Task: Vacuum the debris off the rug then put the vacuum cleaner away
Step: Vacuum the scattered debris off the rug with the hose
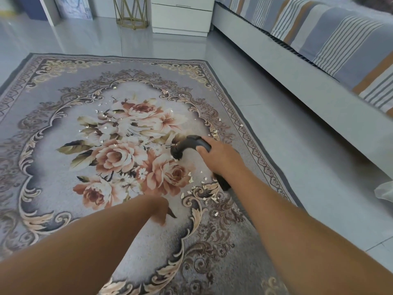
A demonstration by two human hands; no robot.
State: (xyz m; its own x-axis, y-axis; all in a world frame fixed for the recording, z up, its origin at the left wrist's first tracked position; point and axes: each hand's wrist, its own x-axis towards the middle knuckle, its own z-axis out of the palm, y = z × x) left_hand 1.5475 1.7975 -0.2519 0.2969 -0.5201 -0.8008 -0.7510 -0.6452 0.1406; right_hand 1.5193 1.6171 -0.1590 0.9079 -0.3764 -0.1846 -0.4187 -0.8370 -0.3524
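On the rug [42, 158]: pale flakes of debris [209, 198] lie scattered over the flower pattern, along the right border and in a cluster near the right forearm.
Vacuum cleaner [187, 143]: a small black hand-held one, its curved nozzle mouth down on the rug just right of the flowers, with the body running back under the wrist.
Right hand [214, 156]: wrapped around the vacuum cleaner's handle, fingers curled over the top.
Left hand [160, 209]: lowered toward the rug below the flowers. It is seen end-on, so I cannot tell whether it is slack or clenched, or whether it touches the pile.
Done so far: by my reading very little, since flakes show on nearly every side of the nozzle.
Left to do: sweep the nozzle across the flowers, the right border and the near cluster, then put the vacuum cleaner away. No storage spot for it is in view.
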